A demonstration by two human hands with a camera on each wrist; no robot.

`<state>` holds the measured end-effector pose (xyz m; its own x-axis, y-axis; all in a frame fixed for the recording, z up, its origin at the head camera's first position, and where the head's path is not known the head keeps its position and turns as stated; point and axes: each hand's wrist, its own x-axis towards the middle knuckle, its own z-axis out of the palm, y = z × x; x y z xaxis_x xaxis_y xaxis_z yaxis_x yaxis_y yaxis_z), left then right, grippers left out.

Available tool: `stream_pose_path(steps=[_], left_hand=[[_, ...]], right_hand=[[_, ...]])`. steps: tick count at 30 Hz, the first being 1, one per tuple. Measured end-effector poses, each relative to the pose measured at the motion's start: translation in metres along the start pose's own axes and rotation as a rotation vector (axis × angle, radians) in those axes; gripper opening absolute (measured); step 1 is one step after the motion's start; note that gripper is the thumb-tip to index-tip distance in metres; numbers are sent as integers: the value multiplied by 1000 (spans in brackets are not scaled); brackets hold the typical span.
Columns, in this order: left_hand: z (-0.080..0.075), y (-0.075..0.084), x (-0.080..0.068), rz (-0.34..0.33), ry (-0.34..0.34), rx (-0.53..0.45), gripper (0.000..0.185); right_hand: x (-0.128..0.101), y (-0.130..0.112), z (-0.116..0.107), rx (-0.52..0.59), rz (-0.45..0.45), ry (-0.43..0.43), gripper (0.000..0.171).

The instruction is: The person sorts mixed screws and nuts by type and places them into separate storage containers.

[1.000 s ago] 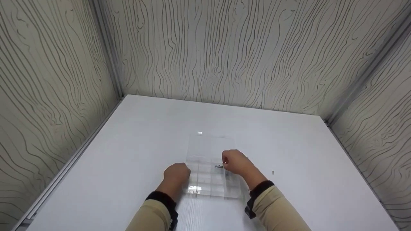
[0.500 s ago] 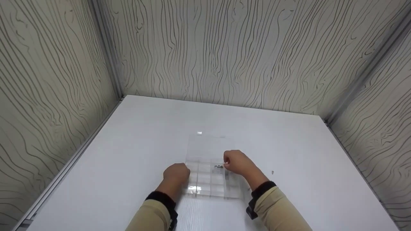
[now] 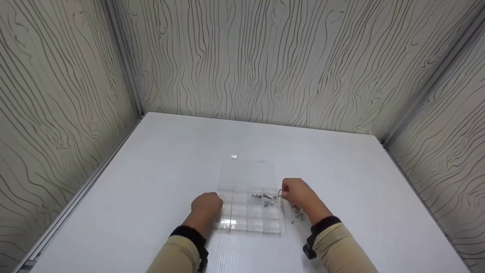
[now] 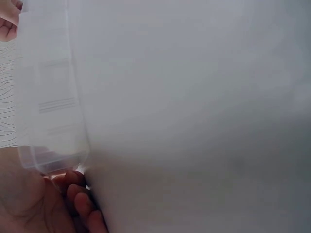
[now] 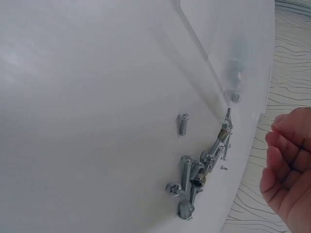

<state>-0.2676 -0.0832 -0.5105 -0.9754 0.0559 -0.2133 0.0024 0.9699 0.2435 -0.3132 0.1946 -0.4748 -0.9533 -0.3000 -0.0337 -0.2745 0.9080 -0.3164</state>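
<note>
A clear plastic compartment box (image 3: 239, 209) lies in front of me with its see-through lid (image 3: 247, 174) folded back, away from me. My left hand (image 3: 207, 204) grips the box's left side; in the left wrist view its fingers (image 4: 82, 201) curl at the box's corner. Small metal pieces (image 3: 257, 196) sit in a few compartments near the hinge. My right hand (image 3: 299, 192) is at the box's right edge, fingers curled, and nothing shows between them in the right wrist view. Several loose screws and bolts (image 5: 186, 174) lie beside the box, partly behind that hand in the head view.
The box rests on a white table (image 3: 170, 151), enclosed by wood-grain patterned panels (image 3: 242, 57). One screw (image 5: 183, 124) lies apart from the pile, and a tiny one (image 5: 224, 168) lies on its other side. Metal frame bars (image 3: 127, 57) run along the panel corners.
My right hand has moved right, from over the compartments to the box's right edge, uncovering metal pieces inside and more of the loose screws. My left hand stays on the box.
</note>
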Motion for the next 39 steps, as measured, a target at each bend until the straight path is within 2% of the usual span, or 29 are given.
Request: stream_pose_path(steps=[4,6,10,13,17,22,33,39], left_hand=[[-1,1,0,-72,8,-104,17],[-1,2,-1,-86,5,-114,18],[-2,3,-1,-69,0,-83,14],[-3,3,-3,-11,-24,15,5],[-5,2,-4,57,-52,120,13],[-2,0,-2,54,-42,109,14],[0,0,0,9,-20,32,22],[-2,1,-2,27,-29,74,18]], right_hand=[[-2,5,-1,-3,59,-9,10],[-3,7,0,-8,84,-18,9],[-4,11,4,-37,112,-50,7],[-6,14,8,-48,152,-88,6],[-7,16,13,-45,204,-118,5],[-6,17,18,-46,234,-128,7],[-4,17,17,-51,240,-142,7],[-2,15,11,-60,215,-123,8]])
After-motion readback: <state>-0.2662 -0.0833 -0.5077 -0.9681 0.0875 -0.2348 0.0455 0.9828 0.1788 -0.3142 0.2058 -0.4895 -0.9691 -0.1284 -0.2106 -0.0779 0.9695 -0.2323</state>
